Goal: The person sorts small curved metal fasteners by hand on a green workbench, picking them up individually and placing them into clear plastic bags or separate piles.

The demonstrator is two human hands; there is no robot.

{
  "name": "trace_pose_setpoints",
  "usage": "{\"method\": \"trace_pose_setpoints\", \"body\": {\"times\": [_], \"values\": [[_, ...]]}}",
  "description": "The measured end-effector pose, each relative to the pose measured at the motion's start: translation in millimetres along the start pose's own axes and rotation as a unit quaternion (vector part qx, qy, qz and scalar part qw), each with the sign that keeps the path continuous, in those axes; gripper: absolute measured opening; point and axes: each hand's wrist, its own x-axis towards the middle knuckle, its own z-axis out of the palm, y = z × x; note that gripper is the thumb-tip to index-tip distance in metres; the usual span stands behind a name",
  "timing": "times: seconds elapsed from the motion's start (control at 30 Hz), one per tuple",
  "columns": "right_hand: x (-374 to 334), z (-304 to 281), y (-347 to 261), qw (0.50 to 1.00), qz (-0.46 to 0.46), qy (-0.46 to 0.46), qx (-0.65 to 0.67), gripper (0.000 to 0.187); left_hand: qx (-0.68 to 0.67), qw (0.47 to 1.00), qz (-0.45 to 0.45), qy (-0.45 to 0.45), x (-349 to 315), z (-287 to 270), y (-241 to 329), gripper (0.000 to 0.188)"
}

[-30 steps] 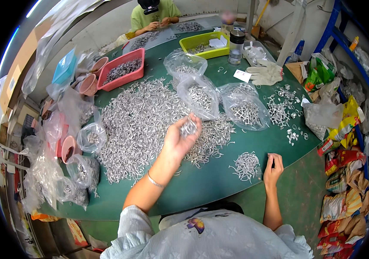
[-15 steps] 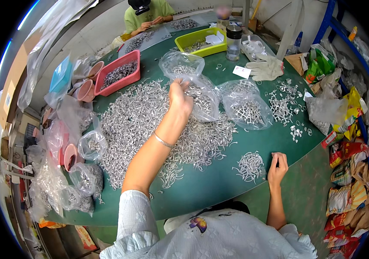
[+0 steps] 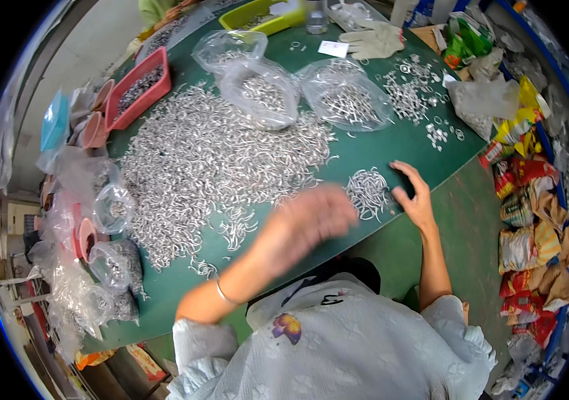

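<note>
My left hand (image 3: pixel 311 223), smeared by motion, hangs over the table's near edge, left of a small heap of curved silvery metal pieces (image 3: pixel 368 193). Whether its fingers hold anything cannot be made out. At the right side of that heap, my right hand (image 3: pixel 416 197) is open with nothing in it, thumb and fingers apart. A large spread of similar curved metal pieces (image 3: pixel 191 153) covers the left and middle of the green table (image 3: pixel 271 267). Beyond it lie clear plastic bags of metal parts: one in the middle (image 3: pixel 261 93), another to its right (image 3: pixel 348 100).
A pink basket (image 3: pixel 139 90) and a yellow-green basket (image 3: pixel 264 20) stand at the back. A work glove (image 3: pixel 374 40) and small loose parts (image 3: pixel 408 93) lie far right. Filled bags (image 3: pixel 121 267) crowd the left edge; a co-worker's hand (image 3: pixel 174 12) shows at the far side.
My left hand has left the middle plastic bag and come back toward me and right. My right hand's fingers have spread beside the small heap. The whole view has shifted.
</note>
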Motion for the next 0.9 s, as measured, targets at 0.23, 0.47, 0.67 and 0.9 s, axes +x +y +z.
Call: {"method": "trace_pose_setpoints", "body": {"times": [0.23, 0.47, 0.67, 0.9], "values": [[22.5, 12.5, -19.3, 0.958, -0.125, -0.221, -0.135, 0.100, -0.226, 0.930, -0.278, 0.079, -2.4, -34.6, -180.7, 0.047], [32.4, 33.1, -21.1, 0.911, -0.224, -0.309, -0.154, 0.084, -0.326, 0.933, -0.144, 0.043, 31.9, -62.6, -210.3, 0.059], [32.4, 41.2, -24.1, 0.902, -0.255, -0.308, -0.159, 0.068, -0.469, 0.880, -0.066, -0.044, 47.5, -64.3, -213.6, 0.071], [17.7, 49.4, -29.0, 0.906, -0.257, -0.315, -0.119, 0.042, -0.560, 0.826, -0.065, -0.014, 45.3, -50.2, -200.9, 0.074]]}}
